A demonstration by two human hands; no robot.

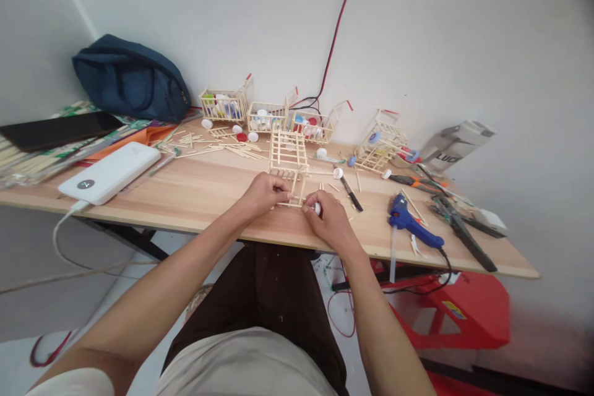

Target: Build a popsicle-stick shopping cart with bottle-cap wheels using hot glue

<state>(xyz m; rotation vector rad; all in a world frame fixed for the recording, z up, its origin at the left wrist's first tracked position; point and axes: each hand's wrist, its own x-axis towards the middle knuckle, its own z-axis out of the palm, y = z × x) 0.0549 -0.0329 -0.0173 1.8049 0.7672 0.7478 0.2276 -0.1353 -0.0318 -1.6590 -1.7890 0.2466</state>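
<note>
A small cart built of thin wooden sticks (288, 151) lies on the wooden table (223, 189) in front of me, its narrower frame pointing my way. The fingers of my left hand (263, 196) are closed on the left side of that near frame. At the frame's right corner, my right hand (328, 216) pinches a white bottle cap (317, 208), close against the sticks. Its fingertips partly cover the cap, so I cannot tell whether it is fixed to the frame. Another white cap (338, 172) on a stick and a black-handled cutter (351, 193) lie just beyond my right hand.
Stick carts with bottle caps stand along the wall, including one at the left (223, 105) and a tilted one (380, 142). Loose sticks (241, 148) lie behind. A blue glue gun (413, 223) and pliers (417, 184) are at right; a white power bank (111, 172) is at left.
</note>
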